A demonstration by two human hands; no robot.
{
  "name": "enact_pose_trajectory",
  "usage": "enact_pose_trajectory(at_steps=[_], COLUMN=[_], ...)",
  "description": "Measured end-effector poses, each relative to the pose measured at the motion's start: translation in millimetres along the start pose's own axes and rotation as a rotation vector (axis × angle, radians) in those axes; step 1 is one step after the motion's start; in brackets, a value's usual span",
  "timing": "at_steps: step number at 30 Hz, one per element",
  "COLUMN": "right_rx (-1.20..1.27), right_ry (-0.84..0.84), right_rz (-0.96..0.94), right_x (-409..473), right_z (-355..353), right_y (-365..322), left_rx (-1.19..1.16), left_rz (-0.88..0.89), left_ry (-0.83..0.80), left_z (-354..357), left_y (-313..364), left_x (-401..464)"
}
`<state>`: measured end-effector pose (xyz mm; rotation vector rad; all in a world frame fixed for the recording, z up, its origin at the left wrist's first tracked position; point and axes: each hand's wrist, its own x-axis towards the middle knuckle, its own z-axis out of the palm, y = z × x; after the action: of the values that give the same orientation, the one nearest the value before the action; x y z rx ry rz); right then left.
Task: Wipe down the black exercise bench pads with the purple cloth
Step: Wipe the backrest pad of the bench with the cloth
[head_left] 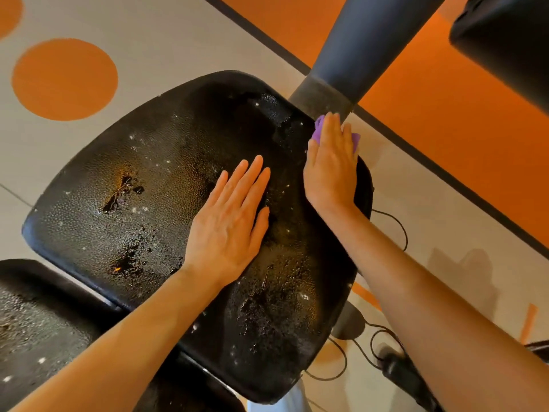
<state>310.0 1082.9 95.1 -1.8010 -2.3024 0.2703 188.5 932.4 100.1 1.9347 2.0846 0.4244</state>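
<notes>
A large black bench pad (142, 185) fills the middle of the view, its textured surface wet and speckled with droplets and white flecks. My left hand (231, 221) lies flat on the pad's centre, fingers straight and together. My right hand (331, 165) presses flat on the purple cloth (318, 130) at the pad's far right edge. Only small bits of the cloth show beside my fingers. A second black pad (35, 328), also wet, sits at the lower left.
A dark grey machine post (356, 52) rises just beyond my right hand. Another black pad (508, 40) is at the top right. Black cables (386, 337) and a plug lie on the orange and cream floor at the lower right.
</notes>
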Motion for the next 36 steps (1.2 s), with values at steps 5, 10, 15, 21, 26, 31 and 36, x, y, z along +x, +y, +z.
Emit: enact_pose_trajectory(at_steps=[5, 10, 15, 21, 26, 31, 36], right_rx=[0.032, -0.031, -0.018, -0.021, 0.072, -0.011, -0.001], right_ry=[-0.103, -0.035, -0.100, -0.089, -0.101, -0.048, -0.012], right_rz=[-0.220, -0.069, -0.154, -0.065, -0.153, -0.178, -0.042], right_x=[-108.4, -6.4, -72.9, 9.0, -77.3, -26.4, -8.2], right_z=[-8.5, 4.8, 1.8, 3.2, 3.2, 18.4, 25.3], right_y=[-11.8, -8.1, -31.3, -15.4, -39.4, -38.0, -59.2], left_rx=[-0.030, 0.103, 0.128, 0.102, 0.080, 0.077, 0.080], left_rz=[-0.017, -0.079, -0.104, -0.102, -0.106, -0.100, -0.097], left_ry=[0.036, 0.030, 0.035, 0.048, 0.068, 0.065, 0.069], left_z=[-20.0, -33.8, -30.5, -30.3, -31.3, -31.9, -31.7], left_y=[-22.4, -61.0, -63.3, -64.5, -63.3, -63.3, -63.9], left_x=[3.3, 11.4, 9.7, 9.8, 9.7, 10.0, 9.6])
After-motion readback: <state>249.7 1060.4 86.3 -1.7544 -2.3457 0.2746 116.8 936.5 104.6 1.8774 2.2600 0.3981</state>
